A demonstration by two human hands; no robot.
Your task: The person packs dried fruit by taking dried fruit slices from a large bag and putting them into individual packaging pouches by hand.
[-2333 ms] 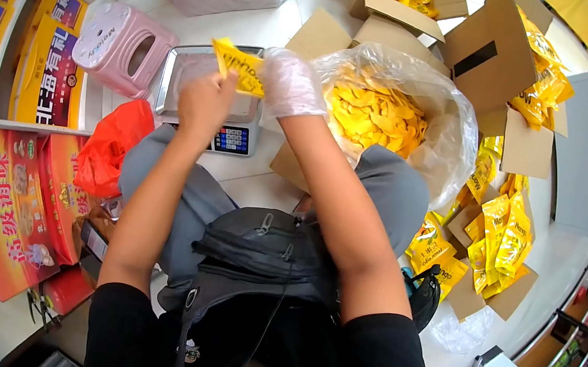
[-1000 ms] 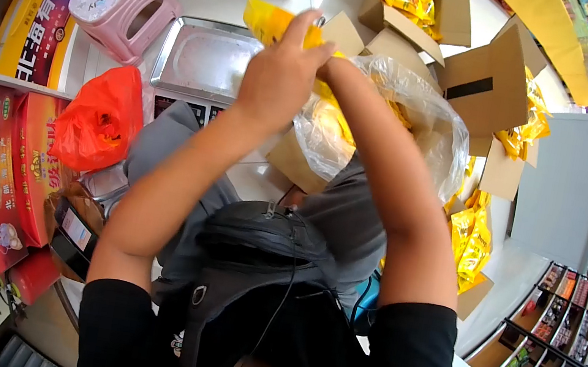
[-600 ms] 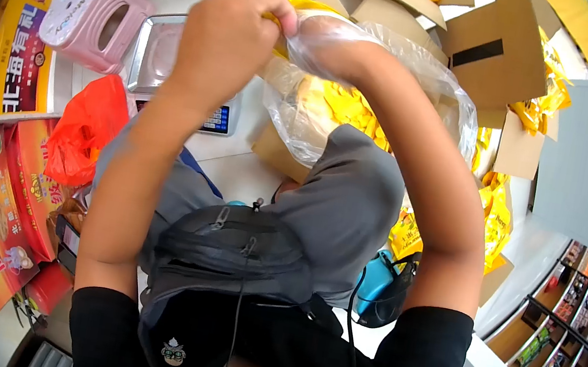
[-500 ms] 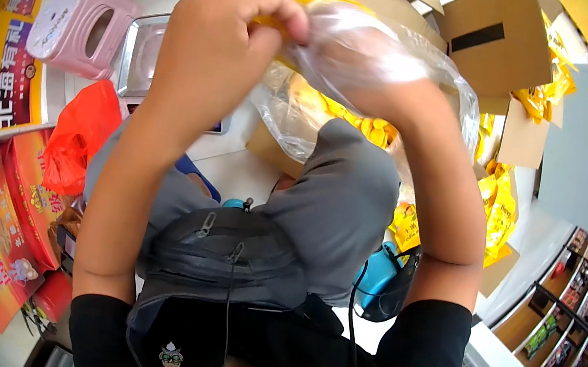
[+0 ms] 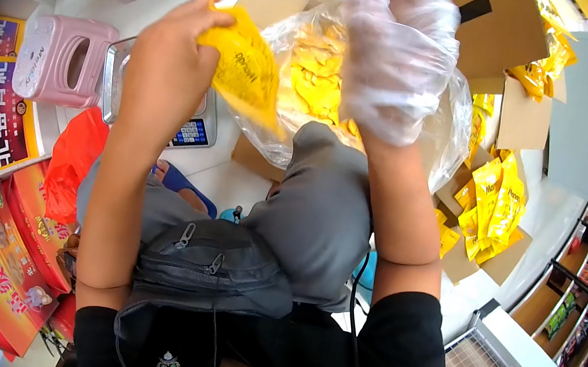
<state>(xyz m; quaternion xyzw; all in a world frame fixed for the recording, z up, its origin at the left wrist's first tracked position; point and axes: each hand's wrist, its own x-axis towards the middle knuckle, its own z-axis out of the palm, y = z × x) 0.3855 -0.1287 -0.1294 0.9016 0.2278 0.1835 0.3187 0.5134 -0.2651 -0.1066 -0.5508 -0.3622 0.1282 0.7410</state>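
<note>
My left hand (image 5: 177,50), bare, pinches the top edge of a yellow printed pouch (image 5: 245,67), which hangs tilted at the left rim of a large clear plastic bag (image 5: 449,135). Inside that bag lie many yellow-orange dried slices (image 5: 315,72). Above the bag's right part is my right hand (image 5: 399,54), covered by a loose, clear plastic glove. The glove is blurred and wrinkled, so the fingers cannot be made out, nor whether anything is in them. A metal-topped scale (image 5: 194,133) is partly hidden behind my left forearm.
A pink stool (image 5: 67,61) and a red plastic bag (image 5: 74,164) stand at the left, near red gift boxes (image 5: 0,244). Open cartons (image 5: 524,116) with filled yellow pouches (image 5: 494,207) are at the right. A wire basket (image 5: 476,366) sits at lower right.
My right hand has moved away from the pouch, up and to the right. My left hand has moved slightly down and left, keeping the pouch, which now shows more fully.
</note>
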